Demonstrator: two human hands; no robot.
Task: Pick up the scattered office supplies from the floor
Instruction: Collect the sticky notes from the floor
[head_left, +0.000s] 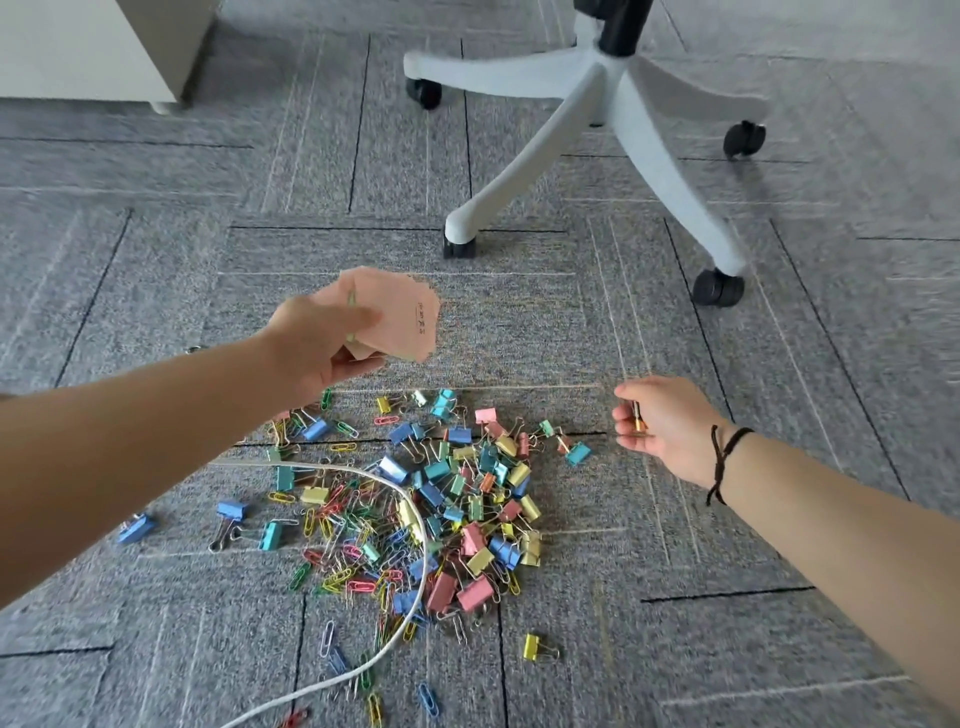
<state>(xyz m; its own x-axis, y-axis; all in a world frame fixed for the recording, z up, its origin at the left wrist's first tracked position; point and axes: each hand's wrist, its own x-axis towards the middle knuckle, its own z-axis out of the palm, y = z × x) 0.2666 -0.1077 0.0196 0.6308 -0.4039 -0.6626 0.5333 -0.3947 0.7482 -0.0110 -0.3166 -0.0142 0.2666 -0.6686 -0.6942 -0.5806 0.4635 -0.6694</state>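
Both forearms reach in from the bottom corners, the left one so close that its near part runs out of view. Between them, at six o'clock on the grey carpet floor (675, 322), lies the heap of binder clips (467, 499) and coloured paper clips (353, 540), thickest at the middle and thinning outward. A blue binder clip (136, 527) sits apart at eight o'clock, partly tucked under the left forearm, and a yellow binder clip (532, 647) lies alone at five o'clock. A white cable (415, 540) loops across the heap and runs off the bottom edge, covering some clips beneath it.

The left hand (317, 348), raised above the floor at ten o'clock from the heap, grips a fanned stack of pink cards (405, 322), thumb on top and fingers curled beneath. One card carries small dark writing, too small to read. How many cards there are cannot be told.

The right hand (662, 423), at three o'clock just beside the heap's edge, is curled round a small gold-tipped thing (636, 421); most of it is hidden in the fingers, so what it is cannot be told. A dark cord wristband (722, 462) circles that wrist.

At twelve o'clock stands the white chair base (597, 98) on black castors, its column cut off by the top edge. A pale cabinet (88, 47) shows only its lower corner at eleven o'clock.
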